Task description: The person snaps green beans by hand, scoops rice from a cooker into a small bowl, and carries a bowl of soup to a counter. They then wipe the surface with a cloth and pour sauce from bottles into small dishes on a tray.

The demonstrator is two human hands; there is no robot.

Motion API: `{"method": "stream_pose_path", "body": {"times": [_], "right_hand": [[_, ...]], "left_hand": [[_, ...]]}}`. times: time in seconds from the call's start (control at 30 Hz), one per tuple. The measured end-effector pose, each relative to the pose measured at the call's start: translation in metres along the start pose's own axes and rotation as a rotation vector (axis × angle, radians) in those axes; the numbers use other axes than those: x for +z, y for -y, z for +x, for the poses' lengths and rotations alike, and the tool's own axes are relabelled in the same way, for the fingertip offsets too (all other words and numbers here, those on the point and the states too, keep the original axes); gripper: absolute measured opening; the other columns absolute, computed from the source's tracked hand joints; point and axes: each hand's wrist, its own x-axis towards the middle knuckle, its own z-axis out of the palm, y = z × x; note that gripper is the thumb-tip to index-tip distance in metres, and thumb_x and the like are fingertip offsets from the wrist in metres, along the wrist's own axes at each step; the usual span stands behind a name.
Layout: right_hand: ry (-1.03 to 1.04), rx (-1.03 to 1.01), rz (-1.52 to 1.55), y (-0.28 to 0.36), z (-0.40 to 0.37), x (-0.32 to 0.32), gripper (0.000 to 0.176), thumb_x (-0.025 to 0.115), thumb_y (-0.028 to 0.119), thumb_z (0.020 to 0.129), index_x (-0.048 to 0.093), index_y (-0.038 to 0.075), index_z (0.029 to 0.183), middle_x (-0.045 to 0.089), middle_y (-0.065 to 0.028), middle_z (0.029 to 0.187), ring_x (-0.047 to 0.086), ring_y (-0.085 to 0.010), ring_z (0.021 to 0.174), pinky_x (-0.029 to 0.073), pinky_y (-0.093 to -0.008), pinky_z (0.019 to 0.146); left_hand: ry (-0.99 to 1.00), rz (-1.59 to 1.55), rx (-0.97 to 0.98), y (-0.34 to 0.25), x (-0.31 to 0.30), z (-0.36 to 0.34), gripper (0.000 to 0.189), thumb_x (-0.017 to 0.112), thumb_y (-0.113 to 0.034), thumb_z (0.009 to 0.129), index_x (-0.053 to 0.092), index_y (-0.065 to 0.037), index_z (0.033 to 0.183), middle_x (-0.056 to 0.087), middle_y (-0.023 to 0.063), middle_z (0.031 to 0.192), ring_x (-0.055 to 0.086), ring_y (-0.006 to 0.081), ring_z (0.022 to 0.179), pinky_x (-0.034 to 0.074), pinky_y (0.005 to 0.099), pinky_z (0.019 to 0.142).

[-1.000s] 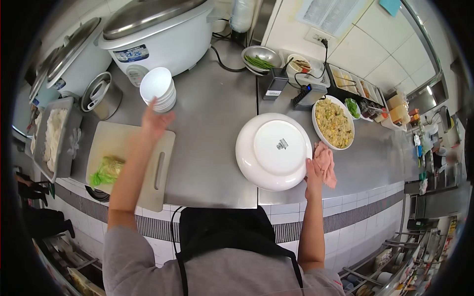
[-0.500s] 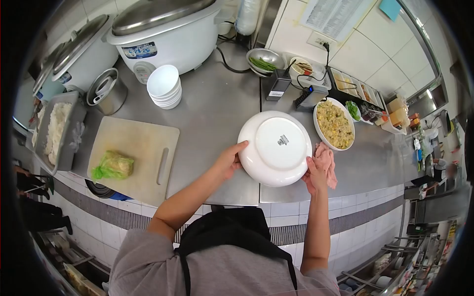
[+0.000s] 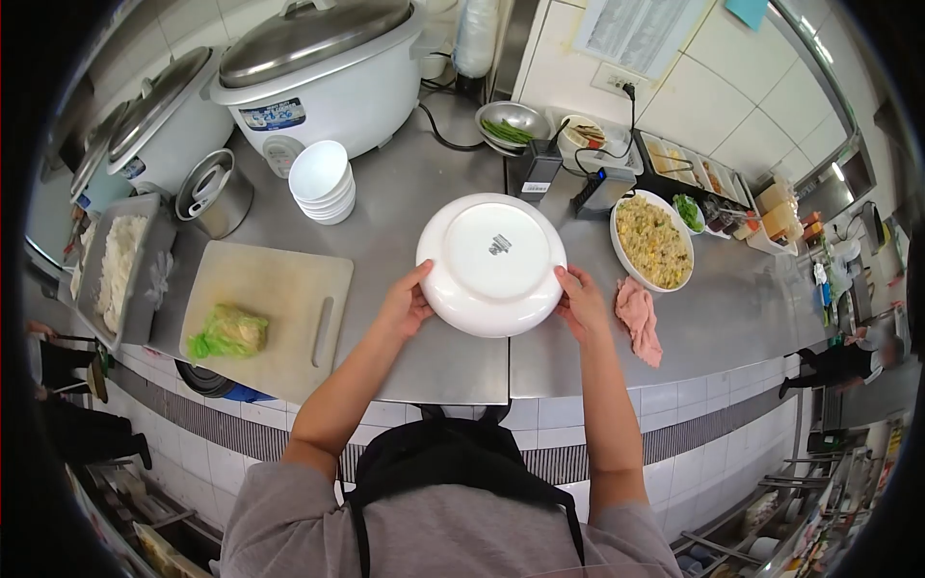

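Observation:
A round white plate (image 3: 487, 294) is upside down in front of me, its underside and small dark maker's stamp facing up. My left hand (image 3: 407, 302) grips the left rim, thumb on top and fingers curled beneath. On the opposite rim my right hand (image 3: 581, 302) grips in the same way. Whatever lies under the plate is hidden. To the right of my right hand a crumpled pink cloth (image 3: 638, 323) rests on the steel counter (image 3: 424, 371). Behind the cloth stands a white dish of fried rice (image 3: 652, 241).
At left, a cutting board (image 3: 265, 279) carries a green-wrapped bundle (image 3: 229, 331). Stacked white bowls (image 3: 321, 181) stand before a large rice cooker (image 3: 318, 82). Black power adapters (image 3: 540, 171) with cords sit at the back. Other people (image 3: 853, 358) are farther off.
Both hands have carried the plate leftward and slightly away from me. It is now clear of the pink cloth, which my right hand overlapped before.

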Motion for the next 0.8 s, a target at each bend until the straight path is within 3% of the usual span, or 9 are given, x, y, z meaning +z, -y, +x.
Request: {"method": "stream_pose_path", "body": {"times": [0.3, 0.57, 0.8], "right_hand": [[0.061, -0.007, -0.036, 0.006, 0.050, 0.051, 0.069, 0.071, 0.035, 0.071, 0.036, 0.002, 0.120, 0.056, -0.0110, 0.096, 0.056, -0.0193, 0.080, 0.046, -0.0309, 0.068], [0.080, 0.001, 0.047, 0.011, 0.109, 0.093, 0.063, 0.071, 0.036, 0.071, 0.040, 0.001, 0.114, 0.054, -0.0116, 0.094, 0.056, -0.0209, 0.077, 0.047, -0.0392, 0.068], [0.065, -0.003, 0.081, 0.022, 0.134, 0.120, 0.061, 0.071, 0.039, 0.070, 0.045, -0.001, 0.109, 0.055, -0.0107, 0.094, 0.056, -0.0218, 0.080, 0.049, -0.0411, 0.067]], "left_hand": [[-0.094, -0.059, 0.103, -0.035, -0.024, 0.024, 0.048, 0.064, -0.034, 0.077, 0.050, -0.003, 0.110, 0.057, 0.0095, 0.100, 0.056, 0.0202, 0.092, 0.045, 0.0363, 0.083], [-0.156, -0.129, 0.214, -0.069, -0.021, 0.060, 0.050, 0.064, -0.035, 0.077, 0.049, -0.002, 0.110, 0.056, 0.0099, 0.100, 0.055, 0.0205, 0.093, 0.045, 0.0351, 0.082], [-0.235, -0.188, 0.249, -0.089, -0.019, 0.090, 0.056, 0.067, -0.036, 0.075, 0.046, -0.001, 0.113, 0.053, 0.0115, 0.105, 0.054, 0.0214, 0.094, 0.045, 0.0346, 0.082]]}}
